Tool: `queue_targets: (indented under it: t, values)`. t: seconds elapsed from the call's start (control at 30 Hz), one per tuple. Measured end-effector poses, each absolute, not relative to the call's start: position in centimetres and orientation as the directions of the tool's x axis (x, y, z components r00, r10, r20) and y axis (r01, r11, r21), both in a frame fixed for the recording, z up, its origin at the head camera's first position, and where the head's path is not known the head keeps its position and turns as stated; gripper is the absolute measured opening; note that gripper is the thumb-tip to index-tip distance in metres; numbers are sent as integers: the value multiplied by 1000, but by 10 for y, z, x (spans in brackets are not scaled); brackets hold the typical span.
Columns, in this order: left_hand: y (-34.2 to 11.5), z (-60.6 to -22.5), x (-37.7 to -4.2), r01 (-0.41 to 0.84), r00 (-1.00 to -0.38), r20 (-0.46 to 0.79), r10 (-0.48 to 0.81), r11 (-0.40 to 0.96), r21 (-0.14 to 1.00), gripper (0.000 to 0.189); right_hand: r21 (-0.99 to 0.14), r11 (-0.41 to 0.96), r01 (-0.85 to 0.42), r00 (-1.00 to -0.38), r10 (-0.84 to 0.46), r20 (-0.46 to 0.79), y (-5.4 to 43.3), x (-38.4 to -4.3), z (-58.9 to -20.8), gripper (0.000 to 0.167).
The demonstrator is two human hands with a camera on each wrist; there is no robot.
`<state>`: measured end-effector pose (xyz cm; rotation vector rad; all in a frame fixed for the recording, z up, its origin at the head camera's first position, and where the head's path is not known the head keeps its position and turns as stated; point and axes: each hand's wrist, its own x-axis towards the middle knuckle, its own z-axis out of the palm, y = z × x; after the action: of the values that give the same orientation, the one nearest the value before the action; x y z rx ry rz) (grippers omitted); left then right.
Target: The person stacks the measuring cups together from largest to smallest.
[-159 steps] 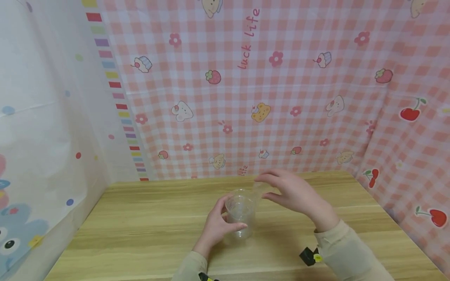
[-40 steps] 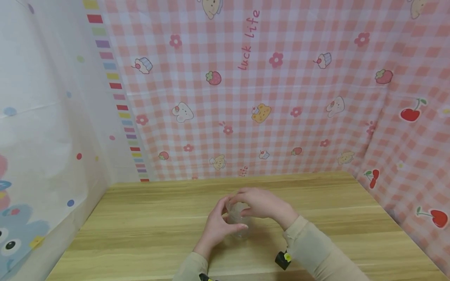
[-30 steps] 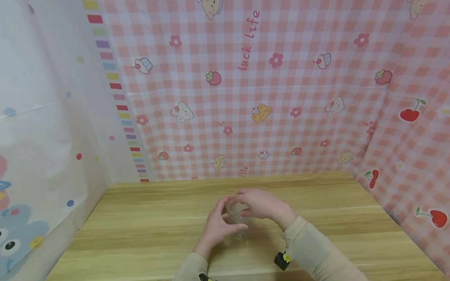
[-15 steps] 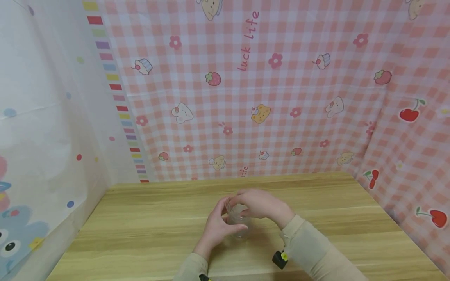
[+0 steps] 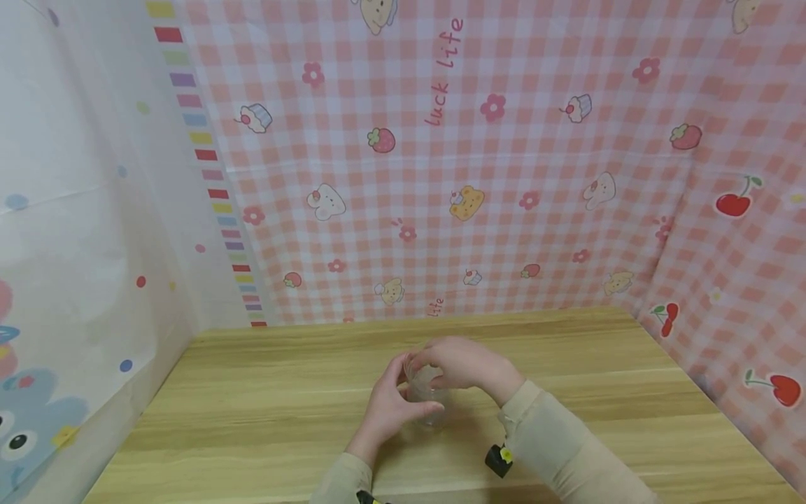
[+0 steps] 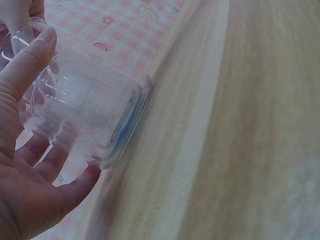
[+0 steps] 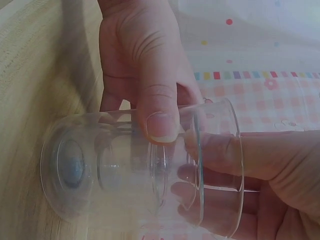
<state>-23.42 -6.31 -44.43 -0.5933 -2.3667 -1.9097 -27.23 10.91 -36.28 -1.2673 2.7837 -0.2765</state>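
Note:
A clear plastic cup [image 5: 431,419] stands upright on the wooden tabletop, its base [image 6: 127,125] right at the wood in the left wrist view. My left hand [image 5: 385,404] grips its side, thumb in front and fingers curled behind. From above, my right hand [image 5: 469,364] reaches to the mouth, its fingertips [image 7: 215,150] showing through the clear wall. A second clear, round-walled piece, like a smaller cup [image 7: 157,172], sits nested inside, with the right thumb and fingers pinching it near the rim. Transparency blurs the edges between the two pieces.
Wood-grain table [image 5: 252,392] spreads around the hands. A pink checked cloth [image 5: 415,175] hangs behind and at the right, and a white printed sheet [image 5: 82,210] at the left. A black wrist mount [image 5: 499,460] juts from the right sleeve.
Several seconds ago the right hand held a clear piece out to the right of the cup; it has since come left and down into the mouth. Over the last second both hands barely move.

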Motion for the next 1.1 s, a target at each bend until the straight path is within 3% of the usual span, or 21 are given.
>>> queue_targets:
  t: [0.4,1.1]
  values:
    - [-62,-477,-254,323,-927,276,253,163,932,85,-176,646,-743,-655,-755,-5,108,-272,-361,31]
    - [-63,-475,-254,324,-926,277,256,164,932,86,-179,646,-742,-657,-754,3,107,-272,-363,31]
